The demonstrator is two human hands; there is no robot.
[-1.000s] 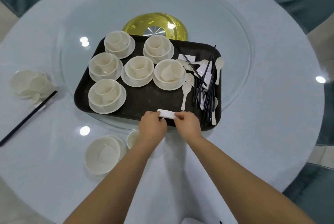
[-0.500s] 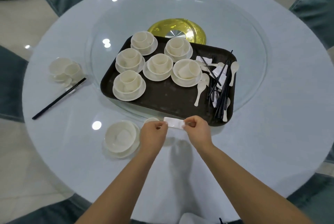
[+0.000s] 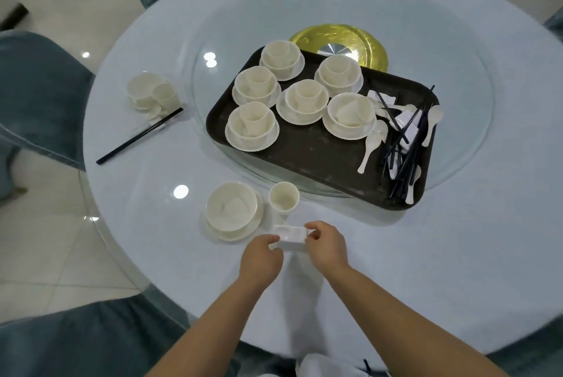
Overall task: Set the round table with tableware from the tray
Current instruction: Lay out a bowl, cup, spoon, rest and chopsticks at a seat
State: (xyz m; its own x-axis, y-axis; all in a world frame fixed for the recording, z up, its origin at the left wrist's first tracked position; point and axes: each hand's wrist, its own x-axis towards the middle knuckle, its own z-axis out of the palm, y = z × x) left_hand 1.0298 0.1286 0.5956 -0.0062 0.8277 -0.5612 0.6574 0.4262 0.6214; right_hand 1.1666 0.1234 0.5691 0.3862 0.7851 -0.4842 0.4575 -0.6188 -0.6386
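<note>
On the far left I see a place already laid on the tabletop (image 3: 457,254): a cream bowl set (image 3: 145,94) with a small cup (image 3: 166,95) against it and black chopsticks (image 3: 140,136) lying diagonally just near of them. Nearer me and further right, a bowl on its saucer (image 3: 233,209) sits on the tabletop with a cup (image 3: 284,199) standing upright just to its right. Right below that cup, my left hand (image 3: 261,258) pinches the left end of a small white rectangular rest (image 3: 291,235), and my right hand (image 3: 326,244) pinches its right end, fingers curled around it; I cannot tell whether it touches the tabletop. Beyond, on the glass turntable (image 3: 463,78), the dark tray (image 3: 320,154) carries six stacked bowl-and-cup sets (image 3: 304,99) on its left and middle. At the tray's right end lies a jumble of white spoons (image 3: 370,145), black chopsticks (image 3: 408,145) and more white rests (image 3: 402,120). A gold hub (image 3: 359,41) shows past the tray's far edge.
</note>
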